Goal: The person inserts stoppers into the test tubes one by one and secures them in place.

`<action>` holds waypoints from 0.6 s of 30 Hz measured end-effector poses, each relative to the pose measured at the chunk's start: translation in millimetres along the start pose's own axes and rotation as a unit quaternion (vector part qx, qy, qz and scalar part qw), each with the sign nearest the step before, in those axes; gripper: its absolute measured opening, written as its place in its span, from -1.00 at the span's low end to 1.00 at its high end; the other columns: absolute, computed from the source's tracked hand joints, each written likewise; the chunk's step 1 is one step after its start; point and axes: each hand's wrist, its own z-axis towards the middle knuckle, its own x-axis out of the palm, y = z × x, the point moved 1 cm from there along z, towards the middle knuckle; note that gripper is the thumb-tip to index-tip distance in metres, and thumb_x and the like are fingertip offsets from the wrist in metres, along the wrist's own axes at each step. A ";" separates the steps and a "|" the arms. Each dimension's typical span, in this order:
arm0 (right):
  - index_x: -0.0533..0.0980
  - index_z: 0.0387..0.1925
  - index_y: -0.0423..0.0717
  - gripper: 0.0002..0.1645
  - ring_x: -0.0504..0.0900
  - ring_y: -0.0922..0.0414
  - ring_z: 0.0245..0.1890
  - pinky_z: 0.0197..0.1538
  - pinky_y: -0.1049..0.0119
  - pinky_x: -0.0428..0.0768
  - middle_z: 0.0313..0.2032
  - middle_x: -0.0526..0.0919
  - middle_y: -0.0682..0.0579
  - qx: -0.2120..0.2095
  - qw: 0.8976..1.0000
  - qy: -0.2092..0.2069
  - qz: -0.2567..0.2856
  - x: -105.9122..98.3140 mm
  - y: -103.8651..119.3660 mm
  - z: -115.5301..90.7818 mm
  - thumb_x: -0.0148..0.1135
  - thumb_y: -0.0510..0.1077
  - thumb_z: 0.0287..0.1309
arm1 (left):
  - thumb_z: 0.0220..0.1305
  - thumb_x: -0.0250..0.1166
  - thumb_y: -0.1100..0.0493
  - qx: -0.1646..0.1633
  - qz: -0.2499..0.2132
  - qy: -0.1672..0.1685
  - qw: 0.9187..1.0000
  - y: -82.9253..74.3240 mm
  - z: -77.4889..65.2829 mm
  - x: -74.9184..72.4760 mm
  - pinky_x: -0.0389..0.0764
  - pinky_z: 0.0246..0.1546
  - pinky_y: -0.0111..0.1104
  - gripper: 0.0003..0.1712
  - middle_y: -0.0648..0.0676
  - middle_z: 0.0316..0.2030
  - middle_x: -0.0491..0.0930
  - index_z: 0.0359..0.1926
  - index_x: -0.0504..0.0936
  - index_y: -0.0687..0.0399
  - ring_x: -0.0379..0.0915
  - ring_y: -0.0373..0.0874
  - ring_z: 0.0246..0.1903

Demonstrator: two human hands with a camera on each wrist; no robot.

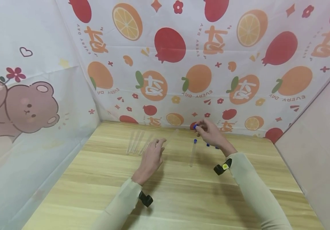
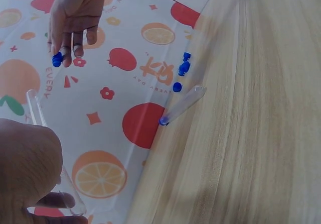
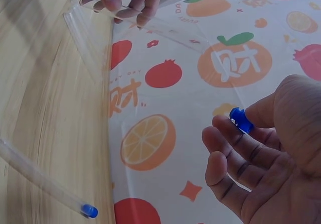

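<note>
My left hand (image 1: 152, 156) grips a clear test tube (image 3: 173, 34) between thumb and fingers, above the table on the left. The tube slants up and away toward the right. My right hand (image 1: 212, 134) pinches a small blue stopper (image 3: 242, 120) between thumb and forefinger, apart from the tube. Between the hands, a test tube with a blue stopper in its end (image 1: 192, 155) lies on the table. Several loose blue stoppers (image 2: 184, 67) lie beyond it, partly hidden by my right arm in the head view.
Several clear test tubes (image 1: 135, 142) lie side by side on the wooden table (image 1: 176, 195), left of my left hand. A fruit-printed cloth (image 1: 169, 44) hangs along the table's back edge. Pale walls (image 1: 323, 134) stand at both sides.
</note>
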 end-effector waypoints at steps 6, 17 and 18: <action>0.40 0.13 -0.08 -0.70 0.69 -0.08 -0.11 -0.16 0.21 0.63 -0.05 0.66 -0.12 -0.007 1.000 0.002 0.004 1.8 6.6 0.2 -0.01 -0.02 0.55 | 0.34 0.28 0.36 -0.002 -0.003 0.006 1.000 -1.6 -0.3 -0.1 0.40 -0.57 -0.49 -0.57 0.16 -0.10 0.62 0.19 0.51 0.03 0.47 -0.10 -0.42; 0.45 0.11 -0.11 -0.72 0.66 0.03 -0.15 -0.05 0.13 0.67 -0.05 0.61 -0.12 -0.034 0.999 0.005 0.009 6.2 8.9 3.4 0.05 -0.06 0.52 | 0.35 0.28 0.36 0.001 0.007 0.016 1.000 -3.3 -0.2 -0.9 0.26 -0.65 -0.55 -0.57 0.14 -0.09 0.59 0.19 0.53 0.01 0.40 -0.14 -0.43; 0.46 0.10 -0.10 -0.73 0.66 0.03 -0.15 -0.07 0.15 0.67 -0.05 0.61 -0.11 -0.034 0.999 0.004 0.008 6.4 9.8 3.2 0.06 -0.07 0.52 | 0.35 0.28 0.36 0.001 0.007 0.016 1.000 -3.6 0.1 -1.3 0.26 -0.65 -0.55 -0.57 0.14 -0.09 0.59 0.19 0.52 0.00 0.40 -0.14 -0.44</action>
